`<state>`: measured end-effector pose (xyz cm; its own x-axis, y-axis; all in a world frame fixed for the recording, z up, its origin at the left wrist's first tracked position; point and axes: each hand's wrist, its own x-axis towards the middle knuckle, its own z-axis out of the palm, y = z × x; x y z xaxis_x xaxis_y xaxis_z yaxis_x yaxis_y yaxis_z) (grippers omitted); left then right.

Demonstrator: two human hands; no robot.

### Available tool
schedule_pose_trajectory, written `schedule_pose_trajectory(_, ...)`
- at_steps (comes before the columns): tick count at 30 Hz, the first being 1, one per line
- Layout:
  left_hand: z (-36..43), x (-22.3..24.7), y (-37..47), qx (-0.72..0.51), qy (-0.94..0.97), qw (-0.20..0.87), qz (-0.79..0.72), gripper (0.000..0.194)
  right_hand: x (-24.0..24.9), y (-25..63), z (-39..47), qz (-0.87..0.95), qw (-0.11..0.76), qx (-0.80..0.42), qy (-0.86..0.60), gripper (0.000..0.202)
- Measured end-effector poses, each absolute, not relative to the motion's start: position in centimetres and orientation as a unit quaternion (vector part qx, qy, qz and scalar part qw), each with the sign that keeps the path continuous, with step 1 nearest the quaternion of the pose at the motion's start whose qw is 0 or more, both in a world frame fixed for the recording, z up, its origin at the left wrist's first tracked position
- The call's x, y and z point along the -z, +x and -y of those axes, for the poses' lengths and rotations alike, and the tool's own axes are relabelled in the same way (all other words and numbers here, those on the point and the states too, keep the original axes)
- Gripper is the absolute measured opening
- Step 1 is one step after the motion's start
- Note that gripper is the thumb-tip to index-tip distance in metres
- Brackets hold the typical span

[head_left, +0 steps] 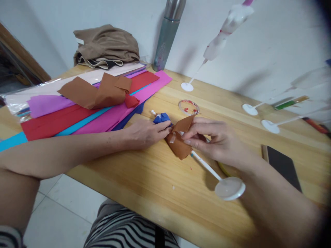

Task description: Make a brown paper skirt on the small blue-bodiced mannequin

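Observation:
A small dress-form mannequin lies tilted over the table, with blue paper [161, 118] around its upper part and brown paper [181, 146] around its lower part. Its white stand rod [207, 166] ends in a round base [230, 188] toward the front right. My left hand [144, 133] is closed on the mannequin near the blue paper. With thumb and fingertips, my right hand [210, 137] pinches the brown paper. A shiny clear strip, apparently tape, shows on the paper beside the right fingertips. My fingers hide part of the form.
Coloured paper strips [59, 119] and a folded brown piece [103, 93] lie at the left. A tape roll [189, 107] sits behind my hands. Farther back stand a flask [168, 38], folded cloth [108, 44] and white mannequins [219, 43]. A dark phone-like object [283, 167] lies right.

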<state>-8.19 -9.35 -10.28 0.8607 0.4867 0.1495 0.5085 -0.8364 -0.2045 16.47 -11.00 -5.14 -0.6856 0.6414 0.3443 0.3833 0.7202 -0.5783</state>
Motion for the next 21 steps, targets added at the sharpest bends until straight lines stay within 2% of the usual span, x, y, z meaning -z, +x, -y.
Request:
schedule_pose_trajectory(6, 9.4, 9.9, -8.2, 0.003, -0.957, 0.102, 0.272, 0.050, 5.7, 16.2, 11.0, 0.912, 0.273, -0.173, -0.252, 0.020)
schedule_pose_trajectory(10, 9.4, 10.0, -8.2, 0.007, -0.955, 0.102, 0.278, 0.050, 5.4, 16.0, 10.5, 0.932, 0.246, -0.136, -0.231, 0.025)
schedule_pose_trajectory(13, 9.4, 10.0, -8.1, -0.014, -0.956, 0.101, 0.276, 0.052, 4.9, 15.9, 10.3, 0.939, 0.229, -0.129, -0.222, 0.021)
schedule_pose_trajectory(17, 9.6, 9.7, -8.1, -0.014, -0.953, 0.110, 0.281, 0.052, 4.3, 15.6, 11.1, 0.949, 0.171, -0.107, -0.244, 0.015)
schedule_pose_trajectory(21, 9.7, 9.7, -8.1, -0.005, -0.953, 0.111, 0.281, 0.049, 4.5, 14.5, 12.3, 0.953, 0.113, 0.016, -0.279, 0.011)
